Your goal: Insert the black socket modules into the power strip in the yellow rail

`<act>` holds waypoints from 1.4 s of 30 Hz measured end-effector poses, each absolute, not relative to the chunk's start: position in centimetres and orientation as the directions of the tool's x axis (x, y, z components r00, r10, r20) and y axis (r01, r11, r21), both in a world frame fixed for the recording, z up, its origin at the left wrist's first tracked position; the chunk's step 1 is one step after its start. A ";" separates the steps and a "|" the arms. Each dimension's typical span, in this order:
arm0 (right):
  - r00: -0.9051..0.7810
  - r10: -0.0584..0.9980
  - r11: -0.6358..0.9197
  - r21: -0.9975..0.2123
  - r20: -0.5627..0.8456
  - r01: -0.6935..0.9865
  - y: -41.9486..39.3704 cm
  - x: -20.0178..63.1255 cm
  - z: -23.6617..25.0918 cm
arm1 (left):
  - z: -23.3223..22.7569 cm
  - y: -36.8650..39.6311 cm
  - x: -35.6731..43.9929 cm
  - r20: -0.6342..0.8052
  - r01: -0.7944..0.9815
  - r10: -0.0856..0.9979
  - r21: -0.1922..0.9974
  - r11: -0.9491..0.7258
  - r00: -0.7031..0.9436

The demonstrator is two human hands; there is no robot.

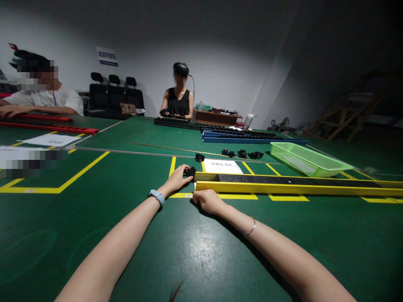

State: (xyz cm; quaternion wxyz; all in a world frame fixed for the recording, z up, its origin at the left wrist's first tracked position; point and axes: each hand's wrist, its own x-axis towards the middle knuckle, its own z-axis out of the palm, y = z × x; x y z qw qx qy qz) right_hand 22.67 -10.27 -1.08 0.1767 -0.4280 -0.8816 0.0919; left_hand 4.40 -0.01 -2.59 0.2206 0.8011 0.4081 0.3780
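Observation:
A long yellow channel rail (283, 187) lies across the table, with a row of black socket modules (242, 179) sitting inside it. My left hand (178, 180) is at the rail's left end, its thumb and fingers closed on a black module (190, 171) that meets the open end. My right hand (208, 201) is curled against the front corner of the same end. Its fingertips are turned under, so what they hold, if anything, is hidden. Just behind the left hand lies a small black part (199, 157).
A green plastic basket (302, 161) stands behind the rail, near several loose black parts (242, 153). A labelled white sheet (223, 166), a thin rod (170, 147) and blue rails (245, 139) lie farther back. Two co-workers sit across the table, one by red rails (50, 126).

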 end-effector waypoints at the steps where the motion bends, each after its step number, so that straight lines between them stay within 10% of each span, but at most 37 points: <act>1: -0.571 0.787 0.616 -0.316 0.232 0.721 -10.3 22.7 -1.1 | -2.7 0.1 4.3 0.421 0.486 0.837 0.682 -0.547 0.351; 21: -0.581 0.779 0.627 -0.309 0.236 0.715 -10.3 22.8 -1.0 | -2.4 0.3 4.0 0.306 0.394 0.889 0.812 -0.431 0.340; 33: -0.599 0.753 0.657 -0.259 0.273 0.708 -10.1 23.5 -1.2 | -0.8 -0.1 2.7 0.127 -0.185 0.899 0.981 -0.052 0.420; 42: -0.624 0.722 0.690 -0.246 0.299 0.681 -9.8 24.0 -1.6 | -0.6 -1.0 3.1 0.071 -0.168 0.850 0.986 0.021 0.523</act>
